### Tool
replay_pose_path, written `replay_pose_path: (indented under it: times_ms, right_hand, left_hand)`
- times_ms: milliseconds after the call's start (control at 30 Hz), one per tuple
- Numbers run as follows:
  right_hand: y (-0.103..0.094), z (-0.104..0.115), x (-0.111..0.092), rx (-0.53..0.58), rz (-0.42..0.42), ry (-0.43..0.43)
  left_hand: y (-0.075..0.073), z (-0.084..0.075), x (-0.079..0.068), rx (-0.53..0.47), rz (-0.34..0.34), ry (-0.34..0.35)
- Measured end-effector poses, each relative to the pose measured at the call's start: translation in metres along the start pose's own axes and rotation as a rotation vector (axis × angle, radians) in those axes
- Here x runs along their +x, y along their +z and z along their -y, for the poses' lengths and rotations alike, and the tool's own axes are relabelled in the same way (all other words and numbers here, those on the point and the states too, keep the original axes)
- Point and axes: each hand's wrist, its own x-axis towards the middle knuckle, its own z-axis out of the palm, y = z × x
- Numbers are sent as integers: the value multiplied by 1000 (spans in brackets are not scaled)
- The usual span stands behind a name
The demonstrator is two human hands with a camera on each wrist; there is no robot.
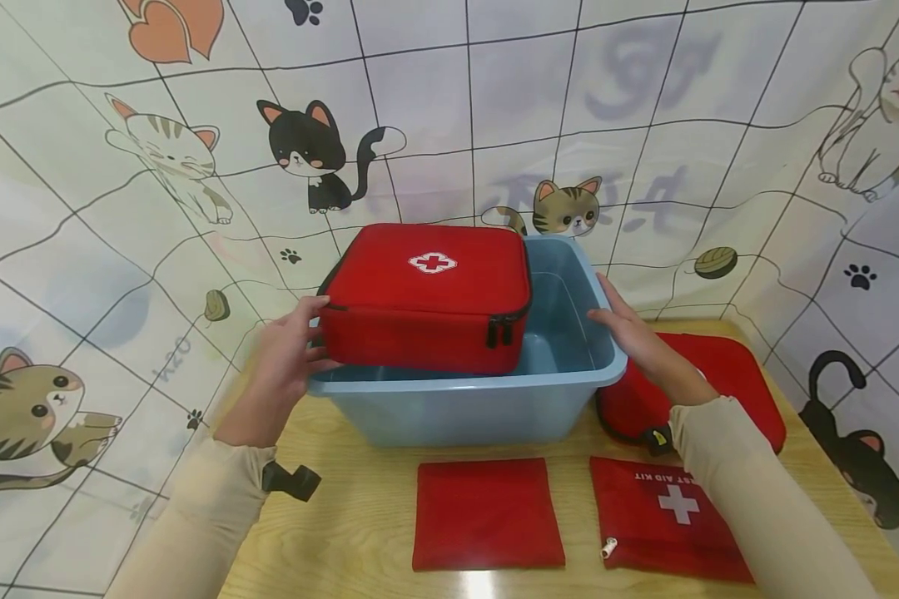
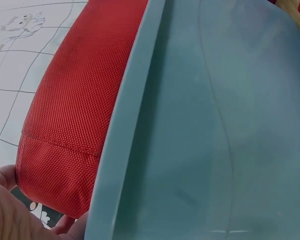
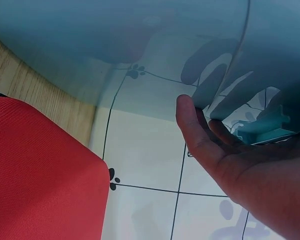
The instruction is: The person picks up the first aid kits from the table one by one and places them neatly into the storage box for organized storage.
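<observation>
A red zippered first aid case point(image 1: 427, 333) with a white-edged cross emblem lies tilted across the top of a light blue plastic basin point(image 1: 464, 412). My left hand point(image 1: 288, 353) grips the case's left end, thumb near the top edge and fingers lower down. The left wrist view shows the red fabric point(image 2: 75, 115) beside the basin's pale rim point(image 2: 122, 125). At the basin's right rim, my right hand point(image 1: 637, 333) holds on with the thumb over the edge. Its fingers point(image 3: 197, 130) reach along the outer wall in the right wrist view.
Another red case point(image 1: 727, 374) lies right of the basin, partly behind the right forearm. In front are a flat red pouch point(image 1: 487, 516) and a red first aid pouch point(image 1: 667, 532) with a white cross. Everything stands on a wooden table point(image 1: 345, 499) against a cat-patterned cloth point(image 1: 434, 100).
</observation>
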Motion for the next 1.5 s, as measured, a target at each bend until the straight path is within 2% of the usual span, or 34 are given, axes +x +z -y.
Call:
replay_pose_path:
  times_ms: [267,567,767,933,1033,1167,1267,1333,1400,1467,1500]
  right_hand:
    - [1,0,1,1,1,-11]
    - [0,1,-2,2,1,-5]
    - [-1,1,-3,-6,2,-10]
    - [-1,1,-2,3,13,-24]
    - [-1,1,-1,11,20,-35]
    - [-1,1,-1,21,28,-50]
    - [0,0,0,31,36,-65]
    - [1,0,0,36,39,-70]
    - [1,1,0,37,38,-67]
    - [1,1,0,39,33,-59]
    - [2,1,0,40,30,-52]
  left_hand:
    - [1,4,4,72,20,-14]
    - [2,4,7,184,142,12]
    - [5,6,9,225,251,-13]
    - [6,6,8,283,280,4]
    - [4,4,5,361,247,76]
    - [-2,4,5,470,174,223]
    - [-11,8,10,550,86,387]
    - [-18,12,16,628,-1,516]
    - [-25,17,23,703,-85,605]
    - [-31,21,30,752,-119,628]
    - [-33,23,34,755,-116,608]
